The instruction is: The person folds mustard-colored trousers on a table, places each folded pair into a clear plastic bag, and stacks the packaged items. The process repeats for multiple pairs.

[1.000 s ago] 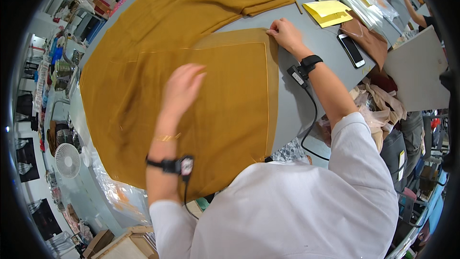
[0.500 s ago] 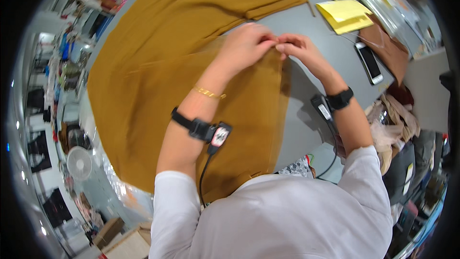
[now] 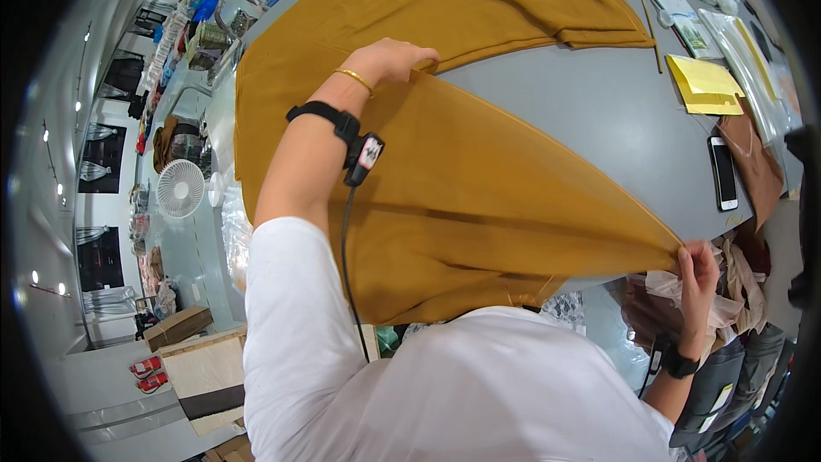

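A large mustard-brown fabric piece [image 3: 402, 154] lies over the grey table [image 3: 530, 85]. One edge of it stretches taut between my two hands. My left hand [image 3: 389, 60] pinches that edge near the middle of the table, where the cloth is slightly raised. Out at the lower right, my right hand [image 3: 699, 269] grips the other end of the edge between thumb and fingers, close to the table's near right side. The fabric between them forms a long triangle with a shaded fold below. Its far part spreads to the back, with layered hems at the upper right.
On the right of the table lie a yellow folded paper [image 3: 705, 85], a white-framed phone [image 3: 723, 173], a brown fabric scrap [image 3: 754, 150] and clear plastic sheets [image 3: 744, 51]. A thin stick [image 3: 652, 30] rests near the fabric's far corner. Cloth bundles [image 3: 735, 291] hang at the right edge.
My hands were together at the fabric's edge. Now my right hand has pulled its end out toward the lower right, and my left hand has moved left, stretching the edge between them.
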`<state>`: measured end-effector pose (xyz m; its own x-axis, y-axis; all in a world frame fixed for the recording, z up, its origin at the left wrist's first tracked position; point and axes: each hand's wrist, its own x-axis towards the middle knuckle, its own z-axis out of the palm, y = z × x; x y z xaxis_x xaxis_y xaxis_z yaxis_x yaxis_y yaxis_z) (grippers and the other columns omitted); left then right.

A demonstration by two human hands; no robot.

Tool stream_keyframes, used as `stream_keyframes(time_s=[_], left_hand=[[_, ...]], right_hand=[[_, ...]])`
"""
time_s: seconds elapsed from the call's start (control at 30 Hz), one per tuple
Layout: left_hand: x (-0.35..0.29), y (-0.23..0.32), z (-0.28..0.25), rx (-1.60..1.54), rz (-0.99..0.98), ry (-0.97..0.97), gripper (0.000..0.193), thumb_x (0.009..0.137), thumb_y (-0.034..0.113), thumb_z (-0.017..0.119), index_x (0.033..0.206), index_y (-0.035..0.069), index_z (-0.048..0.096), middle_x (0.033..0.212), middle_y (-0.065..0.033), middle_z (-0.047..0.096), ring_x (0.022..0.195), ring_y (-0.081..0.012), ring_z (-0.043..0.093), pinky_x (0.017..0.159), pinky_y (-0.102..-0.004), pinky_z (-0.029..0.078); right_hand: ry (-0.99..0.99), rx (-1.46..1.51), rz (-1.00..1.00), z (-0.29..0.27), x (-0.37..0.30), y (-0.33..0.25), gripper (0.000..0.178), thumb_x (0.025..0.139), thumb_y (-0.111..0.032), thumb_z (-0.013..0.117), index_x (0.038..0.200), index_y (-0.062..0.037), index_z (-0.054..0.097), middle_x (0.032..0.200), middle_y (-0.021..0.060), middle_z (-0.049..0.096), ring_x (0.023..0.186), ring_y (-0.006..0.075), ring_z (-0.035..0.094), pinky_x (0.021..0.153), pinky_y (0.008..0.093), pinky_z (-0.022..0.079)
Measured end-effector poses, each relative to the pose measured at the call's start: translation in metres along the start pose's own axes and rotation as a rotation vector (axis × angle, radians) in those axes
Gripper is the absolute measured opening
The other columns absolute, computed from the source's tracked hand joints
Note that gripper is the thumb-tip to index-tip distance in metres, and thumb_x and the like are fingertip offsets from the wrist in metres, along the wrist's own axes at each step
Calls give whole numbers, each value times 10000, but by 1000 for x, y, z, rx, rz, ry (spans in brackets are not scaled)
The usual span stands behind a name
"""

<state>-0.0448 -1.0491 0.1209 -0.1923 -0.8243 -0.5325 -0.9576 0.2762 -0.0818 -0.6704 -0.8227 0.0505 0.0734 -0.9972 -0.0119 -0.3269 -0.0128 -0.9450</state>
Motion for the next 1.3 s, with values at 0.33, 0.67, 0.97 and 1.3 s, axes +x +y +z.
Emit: stream_keyframes(time_s=[0.33, 0.67, 0.97, 1.3], left_hand=[[-66, 56, 40, 236, 509, 585, 35, 816, 119, 720, 794, 102, 699, 939, -66, 611, 1020, -291, 566, 800, -405, 519], [-422, 159, 90, -766, 346, 247, 147, 903, 94, 712, 990, 46, 605, 937, -103, 600, 806, -332, 625, 659, -414, 508], [-229, 138, 170, -507, -224, 778, 267, 915, 258, 793, 1033, 45, 683, 1061, -101, 649, 835, -357, 701, 678, -421, 570], [-207, 108, 190, -1268, -150, 767, 149, 1004, 98, 679, 939, -19, 613, 938, -71, 578, 703, -167, 592, 655, -295, 490]], right_hand=[[152, 20, 64, -72, -27, 44, 171, 1085, -123, 625, 923, -102, 575, 786, -83, 532, 640, -14, 424, 541, 184, 331], [-47, -503, -210, 35, 178, -1, 136, 1050, -72, 627, 1132, 14, 693, 947, 51, 703, 890, 109, 654, 793, 269, 533], [-903, -202, -638, 355, 169, -110, 62, 925, 40, 683, 971, 0, 676, 1068, 69, 720, 912, 200, 691, 818, 313, 565], [-1085, 196, -597, 374, 154, -126, 146, 896, 85, 706, 868, -3, 594, 1241, 62, 720, 955, 196, 688, 805, 332, 569]])
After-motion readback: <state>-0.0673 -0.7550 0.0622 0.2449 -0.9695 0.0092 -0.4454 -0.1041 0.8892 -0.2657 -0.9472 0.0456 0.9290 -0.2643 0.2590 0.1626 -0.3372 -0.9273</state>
